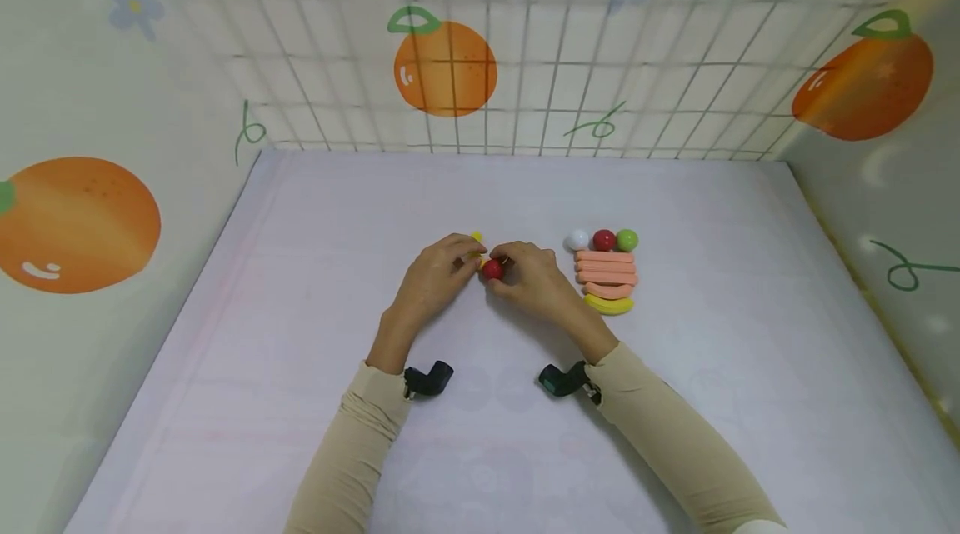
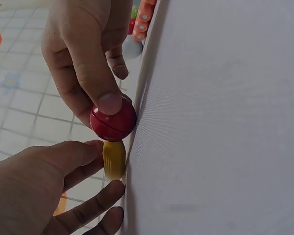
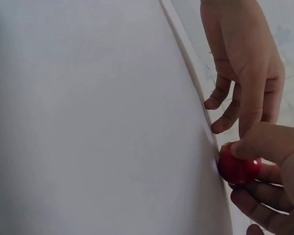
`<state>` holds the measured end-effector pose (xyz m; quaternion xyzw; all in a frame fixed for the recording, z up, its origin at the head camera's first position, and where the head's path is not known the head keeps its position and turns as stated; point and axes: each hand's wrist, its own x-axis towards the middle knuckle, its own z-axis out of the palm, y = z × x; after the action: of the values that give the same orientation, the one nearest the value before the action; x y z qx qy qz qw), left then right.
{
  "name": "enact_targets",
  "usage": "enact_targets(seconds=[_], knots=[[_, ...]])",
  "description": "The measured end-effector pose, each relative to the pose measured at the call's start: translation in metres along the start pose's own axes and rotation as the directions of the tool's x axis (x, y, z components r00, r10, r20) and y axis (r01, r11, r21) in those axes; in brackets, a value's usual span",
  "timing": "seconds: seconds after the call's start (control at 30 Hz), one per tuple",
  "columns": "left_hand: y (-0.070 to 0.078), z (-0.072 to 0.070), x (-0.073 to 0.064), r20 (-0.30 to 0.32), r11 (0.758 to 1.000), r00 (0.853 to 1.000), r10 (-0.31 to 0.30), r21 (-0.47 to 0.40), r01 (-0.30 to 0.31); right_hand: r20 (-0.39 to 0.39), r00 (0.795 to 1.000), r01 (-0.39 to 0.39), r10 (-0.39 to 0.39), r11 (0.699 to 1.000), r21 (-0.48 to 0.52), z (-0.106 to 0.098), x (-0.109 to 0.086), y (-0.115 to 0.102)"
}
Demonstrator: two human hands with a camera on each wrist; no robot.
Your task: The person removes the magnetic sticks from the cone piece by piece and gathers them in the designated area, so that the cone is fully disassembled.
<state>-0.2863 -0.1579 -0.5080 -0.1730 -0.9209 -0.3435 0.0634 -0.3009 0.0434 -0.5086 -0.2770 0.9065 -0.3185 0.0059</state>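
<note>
My right hand pinches a glossy red toy ball between thumb and fingers. A thin groove runs round the ball in the left wrist view. Just left of it, my left hand holds a small, long yellow toy piece at thumb and forefinger, its other fingers hanging loosely apart. One end of the yellow piece sits right against the ball. In the head view, the left fingers hide most of that piece. Both hands are close over the white table.
To the right, a white ball, a second red ball and a green ball stand in a row. Below them lie several pink sticks and a yellow toy banana. A wire grid stands along the back edge.
</note>
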Motion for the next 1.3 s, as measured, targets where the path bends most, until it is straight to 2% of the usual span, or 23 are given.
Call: enact_targets(seconds=[0.23, 0.53, 1.0, 1.3], knots=[[-0.001, 0.005, 0.0, -0.033, 1.0, 0.999, 0.018, 0.009, -0.018, -0.045, 0.999, 0.029, -0.03, 0.999, -0.029, -0.002, -0.003, 0.002], [-0.001, 0.004, 0.001, -0.083, 0.998, 0.996, 0.036, 0.054, -0.032, -0.073, 0.99, 0.11, -0.118, 0.988, -0.107, -0.015, -0.012, -0.008], [-0.002, 0.005, -0.001, -0.071, 0.998, 0.997, 0.029, 0.058, -0.025, -0.106, 0.981, 0.15, -0.16, 0.984, -0.092, -0.031, -0.021, -0.002], [-0.003, 0.008, -0.002, -0.067, 0.998, 0.997, 0.037, 0.058, -0.033, -0.134, 0.978, 0.151, -0.16, 0.986, -0.071, -0.041, -0.03, 0.005]])
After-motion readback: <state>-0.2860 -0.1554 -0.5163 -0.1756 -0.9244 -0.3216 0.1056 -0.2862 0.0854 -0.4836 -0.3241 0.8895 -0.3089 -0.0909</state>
